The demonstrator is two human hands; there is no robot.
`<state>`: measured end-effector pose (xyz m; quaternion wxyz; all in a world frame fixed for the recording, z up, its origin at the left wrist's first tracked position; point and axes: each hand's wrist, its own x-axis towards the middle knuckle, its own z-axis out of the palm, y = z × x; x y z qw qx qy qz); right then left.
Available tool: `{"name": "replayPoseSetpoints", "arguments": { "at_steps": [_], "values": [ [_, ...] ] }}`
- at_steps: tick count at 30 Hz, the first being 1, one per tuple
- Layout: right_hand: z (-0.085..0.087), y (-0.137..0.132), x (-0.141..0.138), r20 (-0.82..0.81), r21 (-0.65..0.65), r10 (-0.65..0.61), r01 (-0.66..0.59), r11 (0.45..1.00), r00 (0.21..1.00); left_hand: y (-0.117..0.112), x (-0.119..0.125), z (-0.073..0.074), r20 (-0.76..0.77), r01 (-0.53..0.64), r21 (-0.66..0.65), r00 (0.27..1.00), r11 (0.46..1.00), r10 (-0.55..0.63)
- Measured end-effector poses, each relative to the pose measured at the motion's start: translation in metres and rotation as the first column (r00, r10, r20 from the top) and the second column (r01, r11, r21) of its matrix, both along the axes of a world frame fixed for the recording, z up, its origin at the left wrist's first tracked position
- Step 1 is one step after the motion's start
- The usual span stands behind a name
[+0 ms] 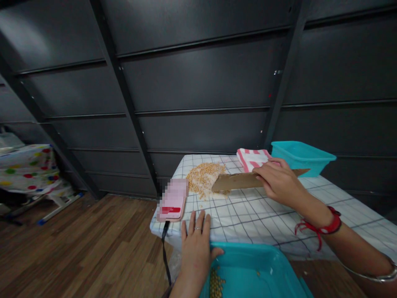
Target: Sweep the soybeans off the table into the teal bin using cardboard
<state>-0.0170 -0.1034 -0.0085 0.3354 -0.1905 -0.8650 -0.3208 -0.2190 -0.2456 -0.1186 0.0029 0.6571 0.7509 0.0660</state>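
While the right hand grasps a flat brown cardboard strip at a heap of round yellow beans and white grains, the left hand, grip released, lies at the white checked worktop's near edge; the pink phone's red label is illegible.

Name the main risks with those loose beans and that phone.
Beans might scatter: they lie loose on the table, and a hard push from the cardboard in the right hand could send some off.
The phone sits right beside the pile, near the table's edge, so it could get bumped.
A dark cord hangs over that edge; if joined to the phone, a snag might pull it down.
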Motion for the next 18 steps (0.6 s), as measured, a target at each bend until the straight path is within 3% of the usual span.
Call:
{"name": "replayPoseSetpoints", "arguments": {
  "at_steps": [7,18],
  "values": [
    [-0.005,0.008,-0.001,0.043,0.044,-0.105,0.103,0.994,0.994,-0.001,-0.001,-0.004,-0.020,0.025,0.056,1.000,0.998,-0.024],
    [-0.004,-0.011,0.017,0.015,-0.035,0.005,-0.004,0.999,1.000,-0.001,-0.001,-0.006,-0.041,0.026,0.052,0.999,0.998,-0.023]
  ]
}}
